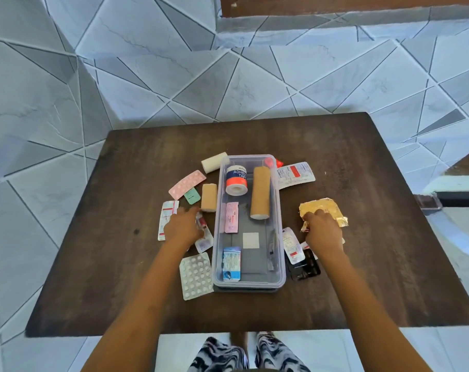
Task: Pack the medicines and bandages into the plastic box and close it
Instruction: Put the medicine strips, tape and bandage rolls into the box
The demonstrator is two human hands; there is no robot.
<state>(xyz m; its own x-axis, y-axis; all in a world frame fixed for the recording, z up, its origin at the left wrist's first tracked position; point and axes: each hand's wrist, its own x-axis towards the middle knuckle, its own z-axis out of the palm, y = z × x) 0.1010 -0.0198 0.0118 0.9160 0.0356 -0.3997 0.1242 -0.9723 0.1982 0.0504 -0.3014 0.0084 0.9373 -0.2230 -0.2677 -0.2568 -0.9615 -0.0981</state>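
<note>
A clear plastic box (281, 237) stands open in the middle of the dark wooden table (115, 277). In it lie an adhesive tape roll (236, 181), a long tan bandage roll (260, 196), a pink strip (231, 217) and a blue sachet (231, 264). My left hand (181, 228) rests with fingers apart on strips left of the box, its fingertips near a short tan bandage roll (208, 197). Right of the box, my right hand (323, 233) grips the near edge of a gold foil pack (323, 209).
Around the box lie a white bandage roll (214, 162), a pink blister strip (187, 183), a white blister sheet (195, 275), a red-and-white strip (295, 174) and a black blister pack (304, 268). A grey sheet shows under the box's near end. Tiled floor surrounds the table.
</note>
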